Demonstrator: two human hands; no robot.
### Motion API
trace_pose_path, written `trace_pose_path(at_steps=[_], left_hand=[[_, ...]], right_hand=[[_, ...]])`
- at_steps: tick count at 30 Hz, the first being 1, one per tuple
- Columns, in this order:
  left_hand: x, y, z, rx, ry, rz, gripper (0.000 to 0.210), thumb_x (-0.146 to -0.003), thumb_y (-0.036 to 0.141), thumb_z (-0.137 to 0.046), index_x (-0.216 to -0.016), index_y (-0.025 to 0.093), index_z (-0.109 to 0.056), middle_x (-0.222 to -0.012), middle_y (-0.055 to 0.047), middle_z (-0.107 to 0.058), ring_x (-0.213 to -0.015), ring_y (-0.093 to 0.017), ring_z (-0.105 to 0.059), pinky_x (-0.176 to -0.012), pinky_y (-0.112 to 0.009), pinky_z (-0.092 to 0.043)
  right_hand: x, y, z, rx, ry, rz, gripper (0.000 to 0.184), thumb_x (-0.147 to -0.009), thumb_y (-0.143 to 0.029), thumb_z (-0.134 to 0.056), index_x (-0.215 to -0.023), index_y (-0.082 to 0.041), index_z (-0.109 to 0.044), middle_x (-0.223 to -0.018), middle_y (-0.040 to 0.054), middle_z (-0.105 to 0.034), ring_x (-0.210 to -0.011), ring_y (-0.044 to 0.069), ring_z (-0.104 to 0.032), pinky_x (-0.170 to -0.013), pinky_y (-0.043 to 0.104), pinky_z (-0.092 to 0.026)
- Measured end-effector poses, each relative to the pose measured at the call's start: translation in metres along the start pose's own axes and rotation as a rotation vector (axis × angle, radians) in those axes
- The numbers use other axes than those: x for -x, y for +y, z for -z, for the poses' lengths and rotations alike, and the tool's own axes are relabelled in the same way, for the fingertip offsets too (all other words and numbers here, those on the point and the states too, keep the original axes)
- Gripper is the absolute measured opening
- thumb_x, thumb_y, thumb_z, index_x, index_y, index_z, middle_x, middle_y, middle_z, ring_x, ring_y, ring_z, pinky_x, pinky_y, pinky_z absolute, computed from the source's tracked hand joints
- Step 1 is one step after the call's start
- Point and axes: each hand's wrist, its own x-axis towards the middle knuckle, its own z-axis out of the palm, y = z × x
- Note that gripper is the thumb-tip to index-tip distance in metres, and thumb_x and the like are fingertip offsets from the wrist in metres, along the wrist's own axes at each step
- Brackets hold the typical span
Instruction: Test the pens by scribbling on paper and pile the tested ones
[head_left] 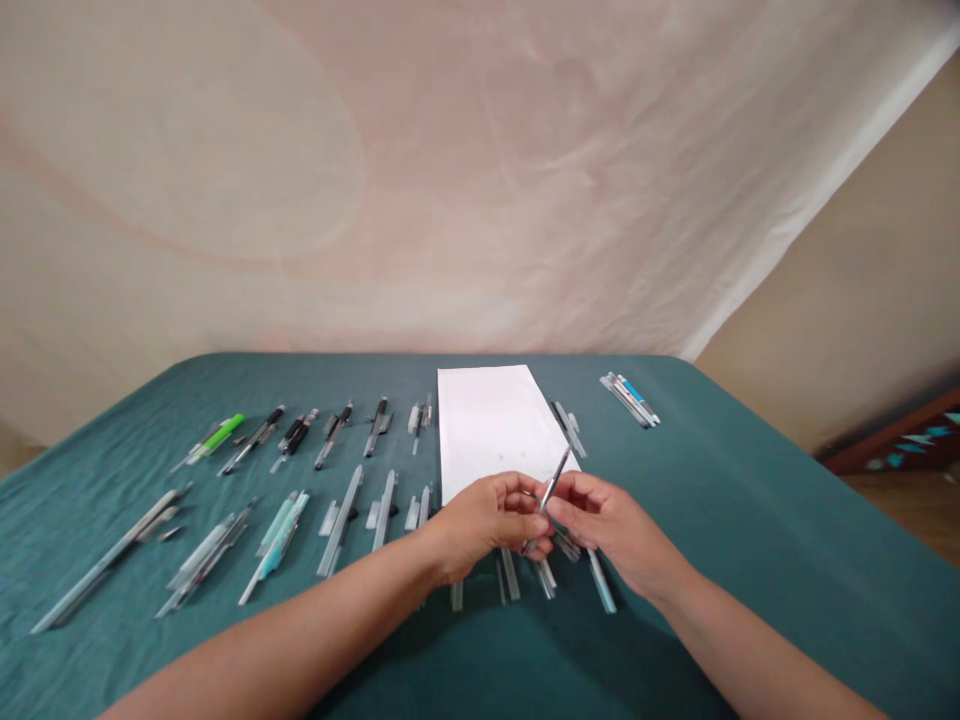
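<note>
Holding a slim, silvery pen piece (pixel 556 475) at a tilt, the left hand (pixel 491 522) has its grip pinched around the lower part, thumb pressed close to the fingers. The right hand (pixel 604 522) meets it from the other side, fingers curled and thumb beside the piece; whether its grip also grasps the piece, I cannot tell. The piece is between the 2 hands, at the near end of a white sheet of paper (pixel 487 415), its upper end leaning to the right.

The paper lies on a dark green desk (pixel 757 560). To its left, pens and pen parts lie in 2 rows of small groups. A bright green pen (pixel 217 438) is in the leftmost group of the far row; a turquoise pen (pixel 279 545) lies in the near row. Clear strips (pixel 601 582) stick out below the hands, partly hidden by them. Right of the paper, 1 group of parts (pixel 568 428) is just beside its edge, and a bundle of pens (pixel 630 402) with some blue lies farther right. A pale pinkish cloth (pixel 450 180) hangs behind the desk.
</note>
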Motion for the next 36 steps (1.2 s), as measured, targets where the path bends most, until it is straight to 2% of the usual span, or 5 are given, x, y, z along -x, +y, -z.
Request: trace_pose_path(at_steps=[5, 8, 21, 25, 36], left_hand=[[-0.002, 0.005, 0.004, 0.030, 0.081, -0.016, 0.032, -0.072, 0.027, -0.071, -0.096, 0.012, -0.056, -0.081, -0.006, -0.062, -0.066, -0.013, -0.060, -0.071, -0.033, -0.050], [-0.004, 0.006, 0.007, 0.019, 0.113, -0.048, 0.032, -0.073, 0.027, -0.070, -0.097, 0.012, -0.056, -0.082, -0.006, -0.061, -0.067, -0.013, -0.060, -0.070, -0.032, -0.050], [-0.006, 0.005, 0.011, -0.044, 0.166, -0.033, 0.032, -0.071, 0.028, -0.071, -0.095, 0.014, -0.055, -0.082, -0.005, -0.062, -0.066, -0.012, -0.059, -0.063, -0.026, -0.048], [-0.006, 0.006, 0.013, -0.106, 0.157, -0.050, 0.033, -0.071, 0.030, -0.071, -0.095, 0.013, -0.057, -0.082, -0.005, -0.062, -0.065, -0.012, -0.059, -0.062, -0.026, -0.048], [-0.006, 0.011, 0.017, -0.260, 0.182, -0.036, 0.040, -0.069, 0.035, -0.071, -0.100, 0.011, -0.064, -0.078, -0.005, -0.065, -0.059, -0.010, -0.056, -0.060, -0.024, -0.046]], right_hand=[[-0.002, -0.007, 0.052, 0.567, 0.222, 0.069, 0.026, -0.082, -0.042, -0.054, -0.091, -0.019, -0.061, -0.079, 0.0017, -0.063, -0.071, 0.015, -0.056, -0.064, 0.025, -0.041], [0.000, -0.003, 0.073, 0.874, 0.082, -0.054, 0.023, -0.081, -0.042, -0.053, -0.081, -0.020, -0.063, -0.070, 0.0004, -0.064, -0.064, 0.015, -0.056, -0.058, 0.024, -0.039], [0.002, 0.014, 0.067, 1.217, 0.030, -0.184, 0.018, -0.080, -0.038, -0.052, -0.079, -0.022, -0.060, -0.069, 0.0005, -0.064, -0.058, 0.014, -0.054, -0.050, 0.023, -0.026], [0.001, 0.012, 0.072, 1.114, 0.054, -0.174, 0.017, -0.080, -0.034, -0.052, -0.071, -0.020, -0.056, -0.062, -0.0001, -0.059, -0.055, 0.013, -0.051, -0.049, 0.023, -0.028], [0.000, -0.006, 0.074, 0.133, 0.324, 0.197, 0.020, -0.084, -0.036, -0.055, -0.095, -0.020, -0.052, -0.075, 0.0030, -0.062, -0.065, 0.014, -0.056, -0.056, 0.026, -0.044]])
